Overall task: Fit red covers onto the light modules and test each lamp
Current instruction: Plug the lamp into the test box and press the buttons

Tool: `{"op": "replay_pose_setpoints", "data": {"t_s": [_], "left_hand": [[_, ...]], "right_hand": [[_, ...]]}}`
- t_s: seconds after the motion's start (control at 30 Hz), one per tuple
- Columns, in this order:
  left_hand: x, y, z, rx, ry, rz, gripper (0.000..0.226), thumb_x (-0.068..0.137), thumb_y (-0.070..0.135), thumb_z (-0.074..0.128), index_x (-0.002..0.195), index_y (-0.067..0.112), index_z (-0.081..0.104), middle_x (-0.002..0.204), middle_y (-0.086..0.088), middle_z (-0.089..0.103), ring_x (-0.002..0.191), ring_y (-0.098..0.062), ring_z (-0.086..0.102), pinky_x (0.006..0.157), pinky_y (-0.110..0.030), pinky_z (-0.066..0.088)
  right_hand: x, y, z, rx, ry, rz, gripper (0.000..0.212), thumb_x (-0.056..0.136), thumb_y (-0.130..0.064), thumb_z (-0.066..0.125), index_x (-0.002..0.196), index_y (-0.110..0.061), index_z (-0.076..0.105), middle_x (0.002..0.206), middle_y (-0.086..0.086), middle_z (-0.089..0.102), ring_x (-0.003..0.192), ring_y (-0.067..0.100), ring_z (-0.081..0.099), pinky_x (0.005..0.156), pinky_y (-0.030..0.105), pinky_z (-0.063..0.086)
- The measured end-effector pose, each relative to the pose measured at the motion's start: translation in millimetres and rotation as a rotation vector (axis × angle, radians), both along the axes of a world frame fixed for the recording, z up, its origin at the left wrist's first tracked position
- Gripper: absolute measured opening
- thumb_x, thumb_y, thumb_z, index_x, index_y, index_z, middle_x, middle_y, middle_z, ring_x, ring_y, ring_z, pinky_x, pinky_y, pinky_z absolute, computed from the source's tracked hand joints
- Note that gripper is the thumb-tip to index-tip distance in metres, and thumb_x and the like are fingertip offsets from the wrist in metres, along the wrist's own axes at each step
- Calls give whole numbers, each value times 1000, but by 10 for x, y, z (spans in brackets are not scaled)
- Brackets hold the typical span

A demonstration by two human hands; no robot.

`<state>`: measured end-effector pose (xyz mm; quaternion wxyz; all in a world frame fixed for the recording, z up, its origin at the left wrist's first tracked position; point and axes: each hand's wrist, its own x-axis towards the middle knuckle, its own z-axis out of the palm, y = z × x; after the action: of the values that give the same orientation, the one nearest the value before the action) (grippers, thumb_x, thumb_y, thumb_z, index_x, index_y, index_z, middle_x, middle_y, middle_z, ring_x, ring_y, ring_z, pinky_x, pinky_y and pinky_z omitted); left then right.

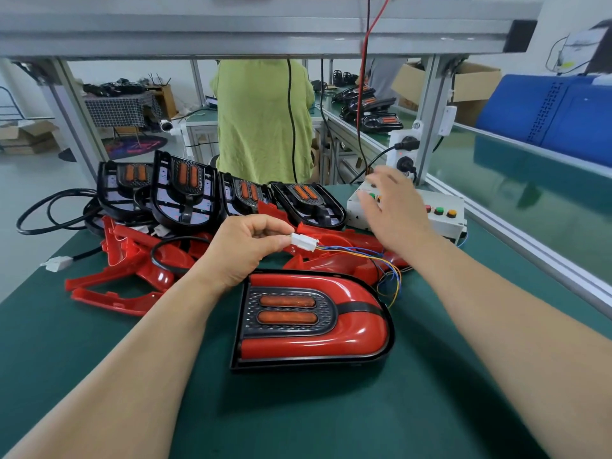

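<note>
One covered lamp (pixel 314 318) lies on the green surface (pixel 331 419) before you. Four bare modules (pixel 185 190) lean behind a heap of red covers (pixel 132 256). Your left hand (pixel 245 250) pinches the white connector (pixel 303 241). Your right hand (pixel 394 210), fingers spread, holds nothing above the button box (pixel 443 223).

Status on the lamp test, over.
Left hand pinches white connector. Right hand open, over the button box. Covered lamp flat on the mat. Nothing blocks the hands.
</note>
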<state>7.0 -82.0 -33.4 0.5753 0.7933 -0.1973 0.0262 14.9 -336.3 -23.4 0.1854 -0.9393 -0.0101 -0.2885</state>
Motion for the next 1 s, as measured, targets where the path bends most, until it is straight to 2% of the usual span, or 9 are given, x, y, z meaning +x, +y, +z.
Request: {"op": "replay_pose_setpoints", "data": {"t_s": [0.07, 0.13, 0.2, 0.33, 0.53, 0.63, 0.73, 0.9, 1.0], "left_hand": [[-4, -2, 0, 1, 2, 1, 17, 84, 3, 74, 85, 20, 76, 74, 2, 71, 68, -4, 60, 69, -14, 51], [-6, -5, 3, -2, 3, 2, 15, 84, 3, 74, 87, 18, 75, 76, 0, 71, 67, -2, 61, 68, -13, 51], [-6, -6, 9, -3, 0, 4, 14, 84, 3, 74, 89, 16, 75, 75, 1, 71, 66, -2, 61, 67, -13, 50], [-7, -1, 18, 9, -20, 12, 12, 84, 4, 74, 90, 15, 75, 74, -1, 69, 67, -5, 60, 67, -14, 51], [-18, -7, 32, 1, -20, 3, 12, 85, 3, 73, 93, 12, 76, 78, -2, 70, 70, -6, 60, 70, -15, 51], [-41, -16, 43, -4, -12, -12, 12, 85, 2, 73, 93, 11, 76, 80, -2, 71, 70, -3, 62, 70, -14, 51], [-42, -9, 57, -5, -5, -40, 12, 85, 3, 73, 95, 11, 76, 84, -6, 73, 73, -4, 63, 72, -15, 52], [-49, 8, 53, -27, 58, -114, 13, 84, 11, 74, 96, 15, 77, 83, 2, 76, 75, -1, 66, 71, -12, 50], [-45, 22, 58, -19, 58, -135, 11, 83, 13, 74, 90, 20, 79, 74, 8, 73, 69, 1, 63, 68, -10, 48]], "right_hand": [[-114, 149, 119, 133, 65, 195, 24, 99, -31, 51, 105, -16, 70, 107, -3, 70, 100, 6, 61, 87, 31, 45], [-227, 295, 185, 221, 240, 311, 18, 95, -41, 58, 100, -28, 70, 90, -16, 69, 78, -7, 61, 71, 21, 45], [-290, 394, 193, 245, 352, 358, 31, 90, -52, 64, 110, -29, 70, 95, -14, 71, 84, -7, 62, 72, 16, 47], [-379, 485, 143, 196, 368, 328, 49, 78, -66, 68, 105, -24, 71, 90, -13, 68, 87, 1, 63, 76, 18, 50], [-440, 460, 38, 264, 378, 303, 16, 85, -39, 75, 94, -26, 74, 87, -10, 71, 79, 0, 65, 74, 19, 53], [-474, 434, -29, 320, 379, 337, 13, 86, -39, 75, 94, -29, 75, 77, -16, 67, 67, -13, 58, 58, 5, 40], [-480, 456, -82, 308, 351, 353, 12, 87, -40, 73, 91, -29, 76, 70, -14, 64, 61, -6, 55, 57, 12, 36], [-492, 468, -116, 359, 322, 385, 20, 88, -39, 72, 103, -28, 78, 86, -13, 73, 81, 2, 65, 75, 25, 51], [-517, 475, -130, 365, 304, 420, 23, 88, -40, 71, 107, -29, 77, 93, -17, 73, 88, -3, 64, 82, 21, 51]]}}
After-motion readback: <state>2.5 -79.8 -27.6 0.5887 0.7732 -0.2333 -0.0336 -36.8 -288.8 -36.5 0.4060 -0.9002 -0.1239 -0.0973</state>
